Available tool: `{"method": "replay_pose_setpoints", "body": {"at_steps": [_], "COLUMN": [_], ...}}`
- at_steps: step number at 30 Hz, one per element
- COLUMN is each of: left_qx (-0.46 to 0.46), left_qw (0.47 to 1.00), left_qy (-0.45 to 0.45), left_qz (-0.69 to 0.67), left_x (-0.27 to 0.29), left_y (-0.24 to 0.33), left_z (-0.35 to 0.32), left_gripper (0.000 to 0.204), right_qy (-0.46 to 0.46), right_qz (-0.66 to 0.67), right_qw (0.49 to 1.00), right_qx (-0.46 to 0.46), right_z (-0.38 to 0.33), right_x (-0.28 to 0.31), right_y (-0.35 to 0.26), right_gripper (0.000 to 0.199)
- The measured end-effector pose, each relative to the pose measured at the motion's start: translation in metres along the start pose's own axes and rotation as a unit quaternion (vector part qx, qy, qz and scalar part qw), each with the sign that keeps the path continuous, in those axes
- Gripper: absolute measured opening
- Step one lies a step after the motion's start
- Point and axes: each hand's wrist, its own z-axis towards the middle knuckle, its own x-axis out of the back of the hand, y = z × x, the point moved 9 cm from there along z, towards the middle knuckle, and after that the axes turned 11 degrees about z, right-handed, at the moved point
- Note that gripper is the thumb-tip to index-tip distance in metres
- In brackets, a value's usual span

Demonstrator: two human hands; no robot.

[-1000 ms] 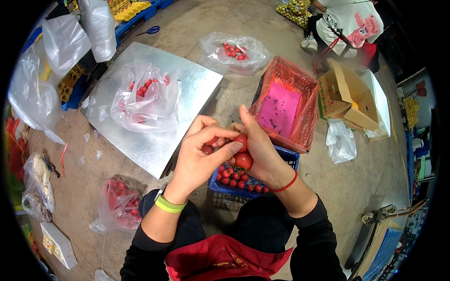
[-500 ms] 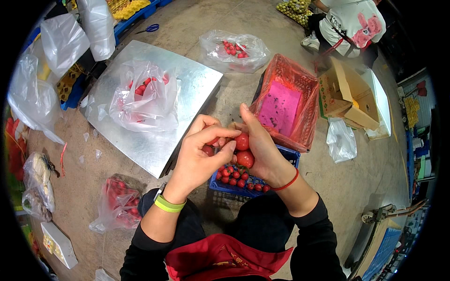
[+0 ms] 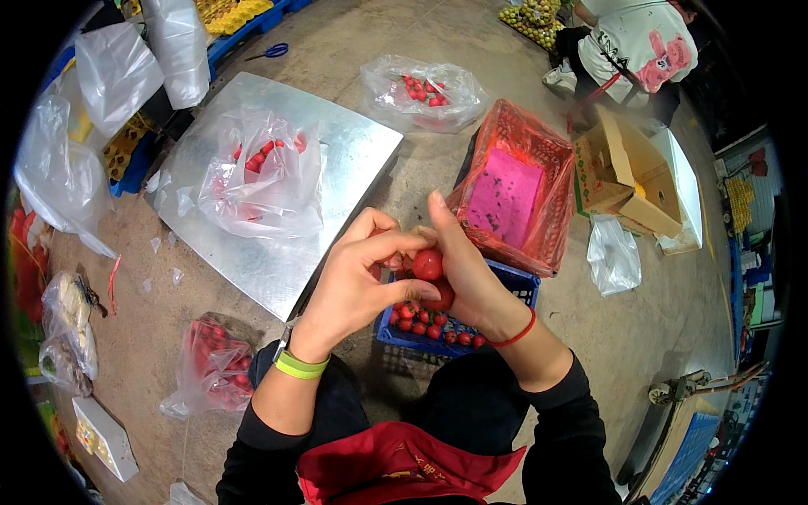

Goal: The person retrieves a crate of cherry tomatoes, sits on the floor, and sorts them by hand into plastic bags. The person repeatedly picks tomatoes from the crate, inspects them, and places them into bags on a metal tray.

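Observation:
My two hands meet above a blue plastic crate [image 3: 526, 290] that holds loose red cherry tomatoes [image 3: 433, 332]. In the fingers and palm of my right hand [image 3: 470, 273] rest several shiny red cherry tomatoes [image 3: 427, 264]. My left hand [image 3: 364, 265] is curled in against them, its thumb on a lower tomato and its fingertips at the upper ones. Parts of the tomatoes are hidden behind the fingers. To the left, a clear plastic bag [image 3: 269, 198] with red tomatoes inside lies on a silver metal platform [image 3: 252, 269].
Beyond the crate stands a red-lined crate [image 3: 551, 227] with a pink sheet [image 3: 502, 198]. Another tomato bag [image 3: 387, 101] lies ahead, one more [image 3: 181, 396] at lower left. An open cardboard box [image 3: 608, 156] sits at right; a person [image 3: 627, 42] crouches behind it.
My left thumb has shifted right and down, onto the lower tomato, now partly covering it. The upper tomato has moved slightly down and left in my right hand.

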Motion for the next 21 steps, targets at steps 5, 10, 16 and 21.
{"method": "replay_pose_setpoints", "body": {"at_steps": [5, 10, 16, 21], "left_qx": [-0.051, 0.025, 0.001, 0.023], "left_qw": [0.998, 0.857, 0.825, 0.814], "left_qy": [0.032, -0.047, -0.041, -0.032], "left_qz": [-0.026, -0.513, -0.564, -0.579], "left_x": [0.018, 0.015, 0.021, 0.025], "left_y": [0.01, -0.001, 0.017, 0.016], "left_z": [0.002, -0.006, -0.011, -0.012], "left_gripper": [0.043, 0.049, 0.045, 0.044], "right_qy": [-0.05, -0.123, -0.105, -0.121], "right_qz": [-0.04, -0.013, -0.02, -0.01], "right_qw": [0.998, 0.992, 0.994, 0.99], "right_qx": [0.017, 0.027, 0.031, 0.067], "right_z": [-0.01, -0.031, -0.045, -0.051], "right_x": [-0.02, -0.032, -0.033, -0.033], "right_y": [-0.012, -0.027, -0.037, -0.045], "right_gripper": [0.076, 0.054, 0.021, 0.015]}}
